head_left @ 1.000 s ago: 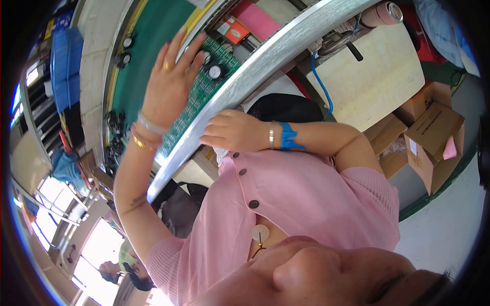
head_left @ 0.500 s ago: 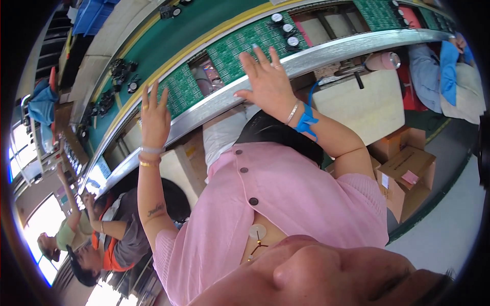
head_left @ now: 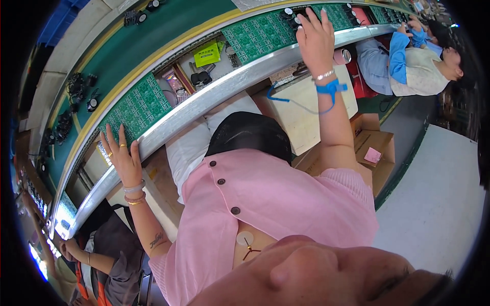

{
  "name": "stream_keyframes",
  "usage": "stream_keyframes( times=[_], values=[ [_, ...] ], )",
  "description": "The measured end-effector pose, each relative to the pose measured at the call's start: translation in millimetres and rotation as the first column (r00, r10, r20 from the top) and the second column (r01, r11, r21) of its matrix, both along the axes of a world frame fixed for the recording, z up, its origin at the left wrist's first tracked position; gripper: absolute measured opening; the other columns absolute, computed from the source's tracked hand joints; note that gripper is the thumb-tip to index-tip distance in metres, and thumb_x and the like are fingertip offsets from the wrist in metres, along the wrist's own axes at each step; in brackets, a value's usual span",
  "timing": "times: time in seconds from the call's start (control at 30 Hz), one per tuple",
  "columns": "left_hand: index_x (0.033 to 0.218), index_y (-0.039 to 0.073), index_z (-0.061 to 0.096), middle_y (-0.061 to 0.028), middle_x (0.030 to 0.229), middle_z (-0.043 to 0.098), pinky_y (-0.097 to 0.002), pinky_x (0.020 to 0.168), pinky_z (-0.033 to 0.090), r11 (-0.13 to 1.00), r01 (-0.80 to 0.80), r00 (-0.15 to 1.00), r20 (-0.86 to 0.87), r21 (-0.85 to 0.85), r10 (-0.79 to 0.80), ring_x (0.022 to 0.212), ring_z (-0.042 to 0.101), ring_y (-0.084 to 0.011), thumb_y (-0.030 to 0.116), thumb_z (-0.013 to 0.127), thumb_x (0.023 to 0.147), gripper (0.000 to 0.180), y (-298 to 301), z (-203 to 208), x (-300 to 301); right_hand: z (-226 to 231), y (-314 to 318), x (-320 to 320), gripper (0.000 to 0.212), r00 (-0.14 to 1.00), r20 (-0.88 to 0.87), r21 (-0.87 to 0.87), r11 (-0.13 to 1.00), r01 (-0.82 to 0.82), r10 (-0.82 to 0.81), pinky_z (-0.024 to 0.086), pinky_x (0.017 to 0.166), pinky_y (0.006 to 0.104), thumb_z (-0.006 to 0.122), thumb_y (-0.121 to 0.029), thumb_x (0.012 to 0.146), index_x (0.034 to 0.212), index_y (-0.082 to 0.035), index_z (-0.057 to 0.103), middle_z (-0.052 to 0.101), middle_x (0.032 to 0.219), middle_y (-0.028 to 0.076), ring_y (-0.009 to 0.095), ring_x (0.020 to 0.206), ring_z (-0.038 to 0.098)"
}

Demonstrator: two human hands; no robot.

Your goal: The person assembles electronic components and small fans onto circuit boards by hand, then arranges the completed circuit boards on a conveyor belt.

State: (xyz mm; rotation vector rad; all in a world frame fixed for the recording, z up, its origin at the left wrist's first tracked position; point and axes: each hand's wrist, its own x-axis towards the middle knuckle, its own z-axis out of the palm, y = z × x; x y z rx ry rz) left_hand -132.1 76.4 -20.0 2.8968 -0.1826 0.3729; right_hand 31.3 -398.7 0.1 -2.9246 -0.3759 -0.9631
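My left hand [head_left: 125, 160] has its fingers spread, the tips on the near edge of a green circuit board panel [head_left: 138, 109] on the rail line. My right hand [head_left: 317, 43] reaches farther along, fingers stretched apart at the gap between a second circuit board panel [head_left: 258, 36] and a third panel [head_left: 334, 16]. Small black parts with round white tops [head_left: 289, 11] stand by its thumb and fingertips. Neither hand appears to grip anything, though the right fingertips partly cover what lies beneath. A blue wrist strap [head_left: 331, 87] with a cord circles my right wrist.
A metal rail [head_left: 204, 94] borders the line's near side. Between panels lie a yellow-green packet [head_left: 206, 53] and black parts [head_left: 200, 78]. Beyond runs a green belt [head_left: 168, 33] with black cabled parts [head_left: 76, 92]. Cardboard boxes [head_left: 375, 148] stand lower right. Co-workers sit at both sides.
The view has shifted. My hands have moved apart, the left toward the left panel's near edge, the right to the round-topped parts. The gap between panels now shows the packet.
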Motion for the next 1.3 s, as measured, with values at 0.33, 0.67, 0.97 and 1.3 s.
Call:
stream_keyframes(
  times=[0.33, 0.67, 0.97, 1.3],
  values=[
    [0.129, 0.006, 0.053, -0.0161, 0.145, 0.034, -0.0487, 0.109, 0.023, 0.998, -0.061, 0.998, 0.02, -0.016, 0.061, 0.135, 0.024, -0.0411, 0.028, 0.055, 0.091, 0.044, 0.1, 1.9, -1.8, -14.8, 16.6, 14.7, 0.036, 0.996, -0.079, -0.13, 0.99, -0.059, 0.049, 0.028, 0.104, 0.0542, 0.058, -0.02, 0.081, 0.113, -0.004, 0.061, 0.054, 0.127, 0.015, 0.039, 0.123, 0.041],
    [0.126, 0.008, 0.055, -0.0144, 0.142, 0.038, -0.0459, 0.108, 0.027, 0.998, 0.052, 0.998, -0.033, -0.02, -0.053, 0.134, 0.027, -0.0395, 0.031, 0.07, 0.077, 0.056, -0.5, 27.6, 22.3, -19.3, 104.3, -21.0, 0.036, 0.787, -0.422, 0.12, 0.888, -0.444, 0.451, 0.025, 0.108, 0.0499, 0.057, -0.028, 0.087, 0.116, -0.008, 0.057, 0.067, 0.093, 0.012, 0.027, 0.09, 0.063],
    [0.113, 0.007, 0.061, -0.0107, 0.119, 0.057, -0.0396, 0.095, 0.042, 0.928, -0.189, 0.974, 0.056, -0.32, 0.218, 0.112, 0.052, -0.0303, 0.013, 0.072, 0.075, 0.04, 85.9, 4.6, 103.5, -25.9, 44.1, -1.7, 0.032, 0.854, -0.431, 0.08, 0.955, -0.286, 0.292, 0.023, 0.109, 0.0484, 0.048, -0.027, 0.094, 0.118, -0.009, 0.058, 0.067, 0.096, 0.011, 0.027, 0.09, 0.062],
    [0.12, -0.001, 0.053, -0.0054, 0.1, 0.06, -0.0259, 0.082, 0.051, 0.138, -0.129, 0.912, -0.172, -0.982, -0.372, 0.088, 0.061, -0.0149, 0.02, 0.054, 0.095, 0.033, 10.5, 23.5, 68.0, 34.4, 232.8, -48.5, 0.054, 0.503, -0.065, 0.574, 0.444, -0.688, 0.862, 0.04, 0.097, 0.0406, 0.075, -0.017, 0.069, 0.118, -0.009, 0.055, 0.054, 0.126, 0.01, 0.031, 0.115, 0.051]
  ],
)
